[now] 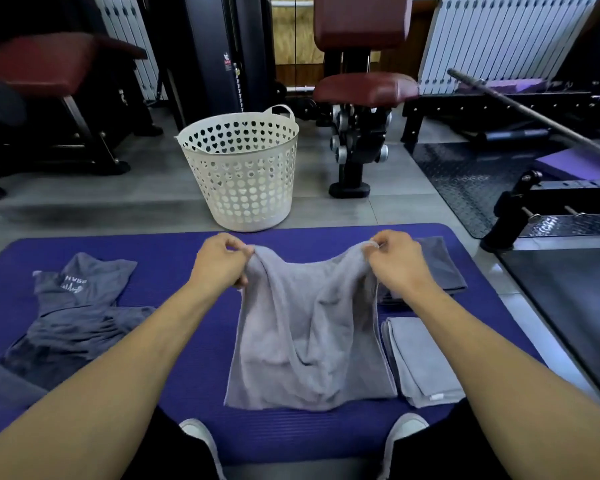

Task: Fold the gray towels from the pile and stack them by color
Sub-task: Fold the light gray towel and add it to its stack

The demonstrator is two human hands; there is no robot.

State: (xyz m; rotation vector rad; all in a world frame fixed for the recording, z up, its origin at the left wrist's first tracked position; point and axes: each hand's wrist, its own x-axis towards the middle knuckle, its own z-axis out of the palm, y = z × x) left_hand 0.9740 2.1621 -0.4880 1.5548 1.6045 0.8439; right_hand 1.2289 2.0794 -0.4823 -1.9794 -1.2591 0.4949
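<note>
On the blue mat (194,341), seen from the head camera, a light gray towel (309,341) hangs from two raised hands, its lower edge lying rumpled on the mat near the person's white shoes (404,426). The left hand (219,263) pinches the towel's upper left corner, fingers curled tight around the cloth. The right hand (395,261) pinches the upper right corner in the same way, thumb and fingers closed on the hem. Between the two hands the top edge sags in a shallow curve, and the cloth falls in loose folds.

Left of the held towel, well apart from it, a pile of dark gray towels (70,323) lies unfolded and crumpled on the mat, with some white lettering on the upper piece. Right of the held towel, just beside its lower half, a folded light gray towel (420,362) lies flat on the mat with a small white tag at its near corner. Beyond that one, partly hidden behind the right wrist, sits a folded dark gray stack (444,268) close to the mat's far right corner.

Past the mat's far edge, a white basket (246,168) with heart-shaped holes stands upright on the gray floor. Behind the basket stand gym machines with dark red padded seats (364,86), and a long bar (534,112) slants across the right side.
</note>
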